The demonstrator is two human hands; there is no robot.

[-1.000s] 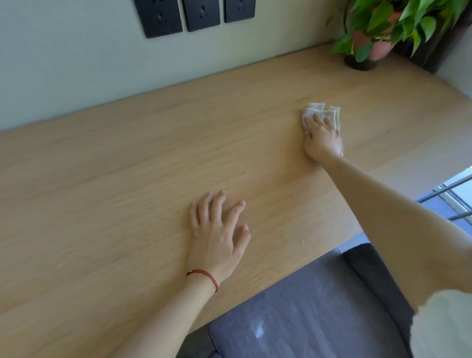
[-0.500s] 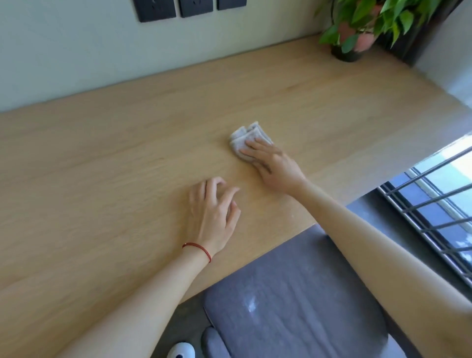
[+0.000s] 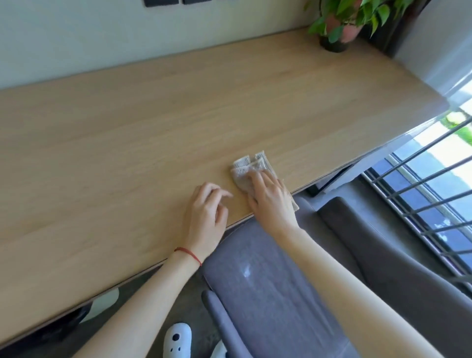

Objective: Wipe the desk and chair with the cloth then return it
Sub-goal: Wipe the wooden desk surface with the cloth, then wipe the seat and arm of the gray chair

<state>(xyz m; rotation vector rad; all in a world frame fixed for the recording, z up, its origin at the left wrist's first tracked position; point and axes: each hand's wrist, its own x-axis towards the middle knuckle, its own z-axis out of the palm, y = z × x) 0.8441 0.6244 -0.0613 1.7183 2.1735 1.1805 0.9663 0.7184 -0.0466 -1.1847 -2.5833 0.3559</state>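
A folded beige cloth [image 3: 246, 167] lies on the light wooden desk [image 3: 127, 143], close to its front edge. My right hand [image 3: 272, 201] presses flat on the cloth's near half, fingers spread over it; one corner of the cloth hangs past the desk edge under my palm. My left hand [image 3: 207, 217] rests on the desk just left of the cloth, fingers loosely curled, holding nothing; a red string circles its wrist. The grey upholstered chair [image 3: 268, 293] stands below the desk edge, under my right forearm.
A potted green plant [image 3: 339, 23] stands at the desk's far right corner. Black wall sockets [image 3: 178, 2] sit on the wall behind. A window with metal bars [image 3: 421, 179] runs along the right. A white shoe [image 3: 177, 341] shows on the floor.
My right hand has dragged the cloth from the far right of the desk toward me, down to the front edge. My left hand has curled its fingers and stayed beside it.
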